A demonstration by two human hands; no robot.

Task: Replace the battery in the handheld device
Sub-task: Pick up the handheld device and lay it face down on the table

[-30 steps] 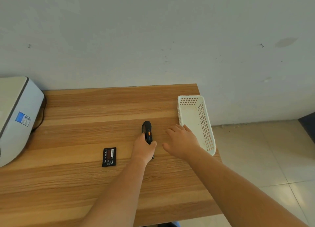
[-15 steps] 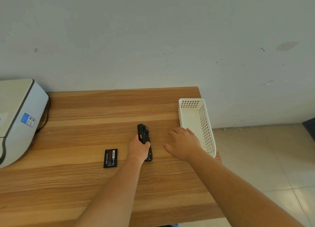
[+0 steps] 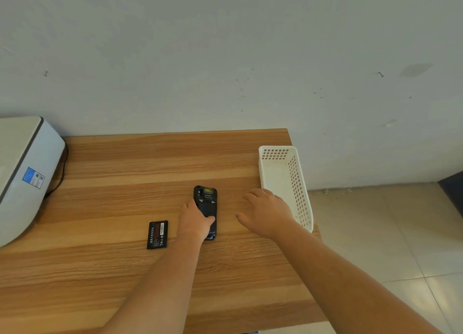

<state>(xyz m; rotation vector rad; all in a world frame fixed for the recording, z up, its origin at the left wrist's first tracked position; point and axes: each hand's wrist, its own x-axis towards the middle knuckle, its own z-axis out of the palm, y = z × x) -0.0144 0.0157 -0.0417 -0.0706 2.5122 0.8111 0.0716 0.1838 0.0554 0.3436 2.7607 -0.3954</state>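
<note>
A black handheld device (image 3: 206,201) lies back-up on the wooden table (image 3: 125,173), its top end pointing away from me. My left hand (image 3: 194,221) grips its lower half, thumb across the back. A flat black battery (image 3: 157,234) with a label lies on the table just left of that hand, untouched. My right hand (image 3: 266,212) rests palm-down on the table to the right of the device, fingers spread, holding nothing.
A white perforated plastic basket (image 3: 298,183) stands at the table's right edge, just beyond my right hand. A grey-white machine (image 3: 22,175) with a blue sticker and a cable sits at the left. The wall runs behind the table; tiled floor lies to the right.
My left hand has rolled the device from its side, orange button showing, onto its front, so its back faces up. My right hand has barely moved.
</note>
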